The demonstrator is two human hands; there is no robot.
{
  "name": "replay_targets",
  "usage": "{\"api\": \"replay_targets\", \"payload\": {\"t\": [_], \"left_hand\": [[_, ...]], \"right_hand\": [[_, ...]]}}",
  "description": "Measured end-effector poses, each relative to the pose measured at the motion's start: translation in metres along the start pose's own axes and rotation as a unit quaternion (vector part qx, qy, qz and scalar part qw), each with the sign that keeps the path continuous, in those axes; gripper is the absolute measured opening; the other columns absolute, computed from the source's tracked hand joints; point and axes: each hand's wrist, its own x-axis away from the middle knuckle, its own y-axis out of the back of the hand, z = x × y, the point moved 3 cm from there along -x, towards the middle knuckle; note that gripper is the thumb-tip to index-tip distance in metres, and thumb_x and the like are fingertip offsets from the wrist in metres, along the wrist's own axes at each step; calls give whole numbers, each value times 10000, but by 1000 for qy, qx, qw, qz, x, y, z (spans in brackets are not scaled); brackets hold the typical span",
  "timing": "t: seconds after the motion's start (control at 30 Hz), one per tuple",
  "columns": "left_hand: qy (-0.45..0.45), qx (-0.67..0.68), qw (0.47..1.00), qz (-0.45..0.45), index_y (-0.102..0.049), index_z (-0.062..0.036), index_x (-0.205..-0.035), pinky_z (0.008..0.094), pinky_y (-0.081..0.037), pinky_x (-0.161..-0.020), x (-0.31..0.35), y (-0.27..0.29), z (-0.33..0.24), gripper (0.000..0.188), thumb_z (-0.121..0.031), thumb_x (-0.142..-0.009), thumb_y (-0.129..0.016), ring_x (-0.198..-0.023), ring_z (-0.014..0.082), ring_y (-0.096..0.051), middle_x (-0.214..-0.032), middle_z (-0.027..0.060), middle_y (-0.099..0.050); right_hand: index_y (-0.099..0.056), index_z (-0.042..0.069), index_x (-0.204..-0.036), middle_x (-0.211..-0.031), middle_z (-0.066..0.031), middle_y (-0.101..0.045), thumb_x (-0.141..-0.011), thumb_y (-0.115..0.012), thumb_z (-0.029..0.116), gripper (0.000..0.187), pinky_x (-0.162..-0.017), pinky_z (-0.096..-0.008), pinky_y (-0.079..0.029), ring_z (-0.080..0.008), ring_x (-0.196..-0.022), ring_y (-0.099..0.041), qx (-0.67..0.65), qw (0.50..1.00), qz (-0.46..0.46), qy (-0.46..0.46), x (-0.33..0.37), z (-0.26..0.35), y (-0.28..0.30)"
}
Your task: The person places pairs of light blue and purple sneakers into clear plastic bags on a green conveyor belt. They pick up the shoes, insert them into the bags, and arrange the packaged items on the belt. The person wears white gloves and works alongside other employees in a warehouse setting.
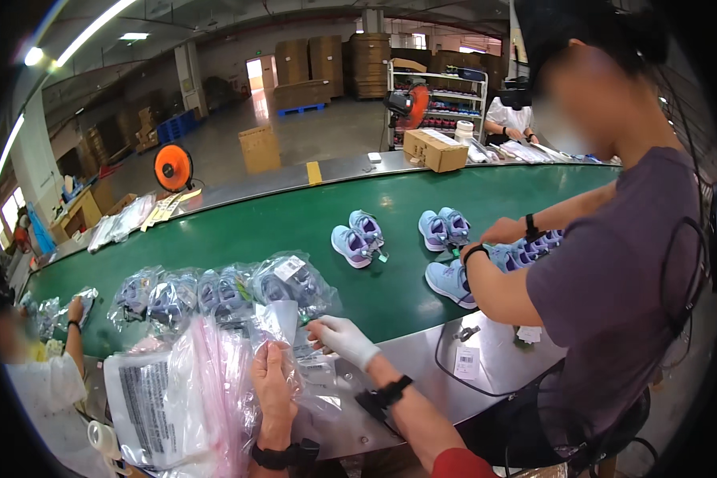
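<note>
My left hand [274, 392] pinches a clear plastic bag [296, 373] at the near edge of the green conveyor belt [295, 215]. To its right, my right hand [344, 341] wears a white glove with bare fingertips. Its fingers are bent together beside the bag's upper part; what lies between them is too small to make out. Just beyond my hands, several pairs of light blue shoes in clear bags [291, 279] sit in a row. Left of my left hand lies a thick stack of pinkish clear bags [215, 374]. Farther along the belt stands an unbagged pair of light blue shoes [358, 239].
At right, a co-worker in a purple shirt [613, 263] handles more blue shoes [446, 227]. Another person [48, 382] works at far left. A metal ledge [422, 358] borders the belt, with a cable and tag on it. Beyond stand a carton [436, 150] and an orange fan [174, 168].
</note>
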Motion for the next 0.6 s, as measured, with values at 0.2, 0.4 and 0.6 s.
{"api": "replay_targets", "payload": {"t": [0.2,0.4,0.6], "left_hand": [[68,47,997,1,-587,-94,-956,238,-435,-547,16,-21,12,121,-206,-957,-542,-723,65,-523,-838,-28,-550],[-9,151,988,21,-572,-101,-909,253,-478,-524,33,11,-36,84,-177,-944,-559,-656,96,-569,-806,-15,-561],[-124,-52,990,39,-609,-56,-823,228,-394,-510,56,-4,-46,213,-184,-966,-517,-606,55,-502,-665,-16,-555]], "right_hand": [[-599,18,-1008,-778,-25,-579,-914,-572,440,432,-671,-293,-483,-116,-769,-568,141,967,101,188,96,27,-18],[-575,20,-924,-730,-68,-584,-845,-643,296,294,-623,-385,-478,-249,-685,-589,352,902,-225,110,132,26,42],[-581,47,-996,-997,-150,-578,-744,-638,132,272,-830,-401,-468,-306,-972,-562,472,730,-263,418,177,83,-35]]}}
